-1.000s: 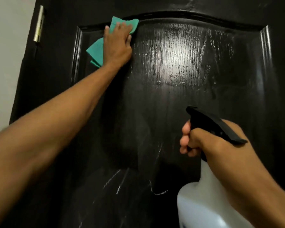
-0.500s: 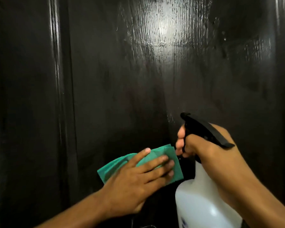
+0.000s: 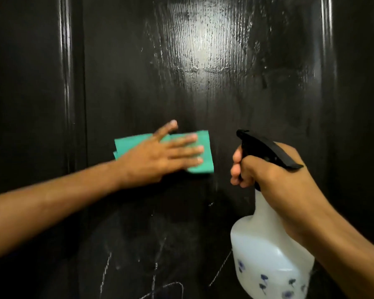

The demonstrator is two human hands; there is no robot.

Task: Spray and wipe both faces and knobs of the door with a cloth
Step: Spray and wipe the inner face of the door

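1. A black panelled door (image 3: 203,104) fills the frame, wet with spray at upper centre.
2. The left hand (image 3: 160,156), fingers flat, presses a green cloth (image 3: 203,167) mid-frame.
3. The right hand (image 3: 274,173) grips the spray bottle (image 3: 266,244) at lower right.
4. White scribbles (image 3: 160,283) low down look unwiped; no knob shows, so most work probably remains.

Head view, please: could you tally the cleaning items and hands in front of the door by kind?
Green folded cloth: 1
White plastic spray bottle with black trigger head: 1
Hands: 2, left hand and right hand
Total: 4
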